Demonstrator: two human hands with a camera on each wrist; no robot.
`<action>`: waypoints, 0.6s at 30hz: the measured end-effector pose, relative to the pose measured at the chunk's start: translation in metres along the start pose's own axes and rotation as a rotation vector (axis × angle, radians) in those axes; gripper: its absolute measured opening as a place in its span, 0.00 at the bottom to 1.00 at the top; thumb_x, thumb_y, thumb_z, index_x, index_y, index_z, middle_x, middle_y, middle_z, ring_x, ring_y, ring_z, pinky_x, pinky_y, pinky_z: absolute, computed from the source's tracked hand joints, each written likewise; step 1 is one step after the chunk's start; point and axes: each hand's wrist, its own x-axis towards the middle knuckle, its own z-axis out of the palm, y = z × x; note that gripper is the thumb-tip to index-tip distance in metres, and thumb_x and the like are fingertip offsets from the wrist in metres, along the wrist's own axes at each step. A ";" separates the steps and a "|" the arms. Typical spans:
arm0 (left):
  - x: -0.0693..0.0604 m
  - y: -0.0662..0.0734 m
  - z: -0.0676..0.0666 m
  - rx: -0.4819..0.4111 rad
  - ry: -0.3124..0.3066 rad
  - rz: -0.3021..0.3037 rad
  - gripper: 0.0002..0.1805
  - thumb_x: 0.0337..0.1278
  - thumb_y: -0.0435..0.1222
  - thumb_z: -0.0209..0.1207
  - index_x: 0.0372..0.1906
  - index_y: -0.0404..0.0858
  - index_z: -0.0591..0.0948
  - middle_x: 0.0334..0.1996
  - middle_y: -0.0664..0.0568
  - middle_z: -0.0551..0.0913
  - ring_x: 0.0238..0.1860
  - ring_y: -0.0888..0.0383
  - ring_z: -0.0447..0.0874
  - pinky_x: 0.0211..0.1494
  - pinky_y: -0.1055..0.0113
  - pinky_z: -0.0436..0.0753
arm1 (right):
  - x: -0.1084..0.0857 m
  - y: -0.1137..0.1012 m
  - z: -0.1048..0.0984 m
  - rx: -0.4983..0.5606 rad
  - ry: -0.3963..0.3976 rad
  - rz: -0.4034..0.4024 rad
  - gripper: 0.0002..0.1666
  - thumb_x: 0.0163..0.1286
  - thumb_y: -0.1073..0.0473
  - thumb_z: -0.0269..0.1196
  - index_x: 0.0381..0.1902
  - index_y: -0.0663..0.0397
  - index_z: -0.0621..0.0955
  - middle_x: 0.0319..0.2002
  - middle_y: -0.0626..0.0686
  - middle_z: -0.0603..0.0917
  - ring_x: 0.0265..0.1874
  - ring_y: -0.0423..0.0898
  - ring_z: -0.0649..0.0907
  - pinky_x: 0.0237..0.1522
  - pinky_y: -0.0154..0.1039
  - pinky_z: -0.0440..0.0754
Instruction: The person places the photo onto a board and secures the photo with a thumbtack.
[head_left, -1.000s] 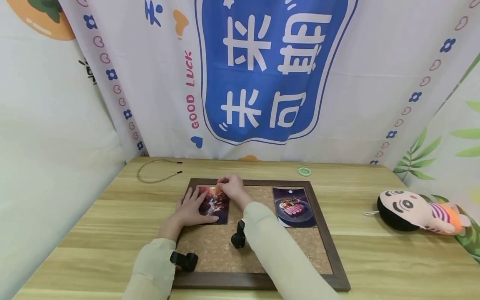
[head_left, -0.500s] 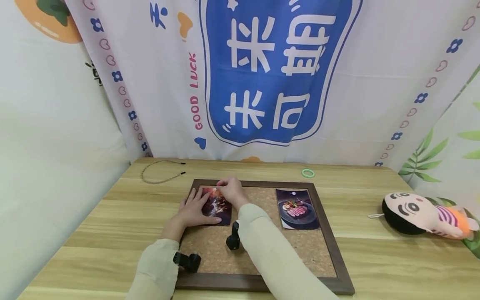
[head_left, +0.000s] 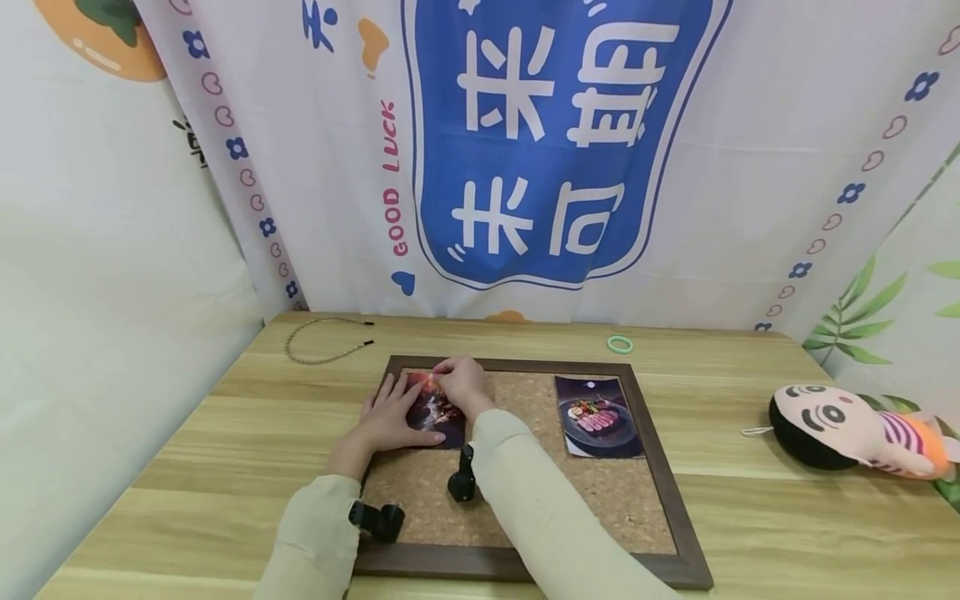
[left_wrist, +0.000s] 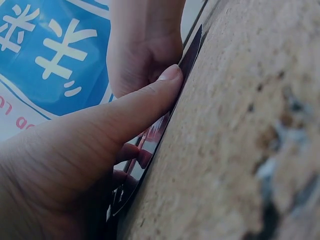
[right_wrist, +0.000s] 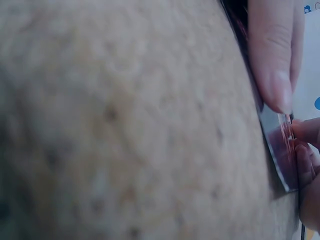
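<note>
In the head view, my left hand (head_left: pixel 392 418) lies spread over the left side of a dark reddish photo (head_left: pixel 438 417), its thumb across the lower part. The photo lies on a brown-framed cork board (head_left: pixel 525 500). My right hand (head_left: pixel 463 385) is at the photo's top edge, its thumb and fingers pinching what looks like a small pale pushpin (head_left: pixel 433 377), mostly hidden by the fingers. In the left wrist view, the left thumb (left_wrist: pixel 150 102) presses on the photo and the right hand (left_wrist: pixel 145 55) is beyond it. The right wrist view shows right fingertips (right_wrist: pixel 305 132) against the glossy photo (right_wrist: pixel 281 150).
A food photo (head_left: pixel 600 417) with a white round spot near its top sits on the board's right side. Behind the board lie a braided cord (head_left: pixel 292 346) and a green ring (head_left: pixel 620 344). A plush doll (head_left: pixel 855 429) lies at the right. A printed curtain (head_left: pixel 690 217) hangs behind the table.
The whole view has shifted slightly as the head moved. My right hand stays at the photo's top edge, its wrist swung slightly left; the left hand keeps its place on the photo.
</note>
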 end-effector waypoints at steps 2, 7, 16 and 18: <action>0.001 0.000 0.000 0.004 0.001 0.002 0.55 0.31 0.65 0.57 0.65 0.37 0.55 0.65 0.38 0.43 0.63 0.41 0.34 0.54 0.38 0.43 | 0.000 -0.001 0.000 -0.024 -0.003 0.009 0.05 0.54 0.58 0.62 0.29 0.47 0.84 0.31 0.43 0.81 0.33 0.42 0.78 0.33 0.33 0.72; 0.001 -0.001 0.001 0.014 0.004 0.004 0.55 0.30 0.65 0.56 0.65 0.38 0.55 0.64 0.38 0.44 0.63 0.41 0.35 0.54 0.39 0.44 | -0.001 -0.001 0.000 -0.063 -0.017 0.009 0.05 0.54 0.58 0.62 0.29 0.47 0.84 0.29 0.43 0.80 0.32 0.41 0.77 0.33 0.33 0.72; 0.000 -0.001 0.001 0.007 0.001 -0.002 0.55 0.30 0.65 0.56 0.65 0.38 0.55 0.65 0.39 0.43 0.63 0.41 0.34 0.54 0.38 0.43 | 0.000 0.003 0.002 0.032 -0.010 0.008 0.05 0.56 0.58 0.61 0.31 0.48 0.82 0.27 0.42 0.79 0.28 0.40 0.76 0.31 0.34 0.72; 0.000 0.000 0.001 0.003 0.001 -0.003 0.55 0.30 0.65 0.57 0.65 0.38 0.55 0.65 0.39 0.43 0.63 0.41 0.34 0.54 0.38 0.43 | -0.001 0.003 0.002 0.038 -0.011 0.024 0.04 0.56 0.57 0.60 0.29 0.48 0.82 0.27 0.43 0.79 0.26 0.40 0.75 0.29 0.34 0.72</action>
